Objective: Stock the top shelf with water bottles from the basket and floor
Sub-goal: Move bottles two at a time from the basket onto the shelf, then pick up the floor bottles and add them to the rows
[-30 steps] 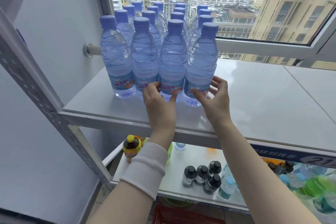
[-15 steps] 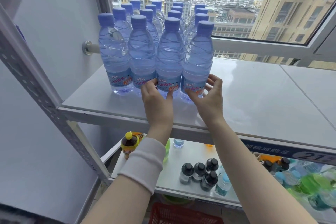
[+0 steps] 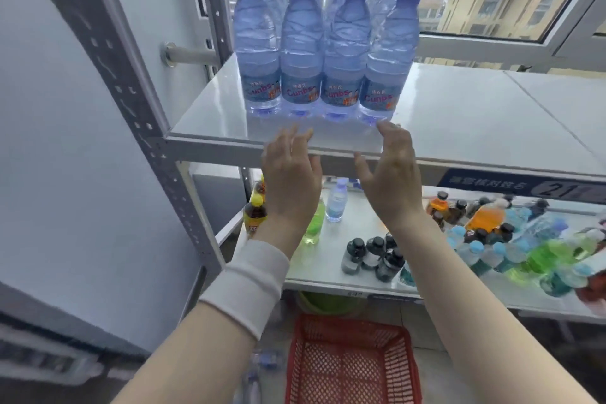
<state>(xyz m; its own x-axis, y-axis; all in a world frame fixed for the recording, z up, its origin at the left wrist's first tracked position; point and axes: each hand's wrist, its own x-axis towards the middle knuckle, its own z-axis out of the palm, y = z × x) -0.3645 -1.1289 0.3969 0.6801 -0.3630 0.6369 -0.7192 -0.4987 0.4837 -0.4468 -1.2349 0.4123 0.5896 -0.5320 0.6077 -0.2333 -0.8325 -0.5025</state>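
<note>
In the head view, clear plastic water bottles with blue caps stand in a tight block at 12 o'clock on the glossy white top shelf. The left hand and right hand hover at its front edge, fingers straight, holding nothing. At 6 o'clock the red mesh plastic basket shows no bottles, but blurred floor bottles lie at 7 o'clock, so some stocking seems left.

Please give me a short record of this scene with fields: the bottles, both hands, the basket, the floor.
water bottles: upright in rows on the top shelf, four in front
left hand: open, before the shelf edge, touching no bottle
right hand: open, fingertips near the rightmost front bottle, contact unclear
red basket: on the floor, no bottle seen inside
floor bottles: blurred, left of the basket
</note>
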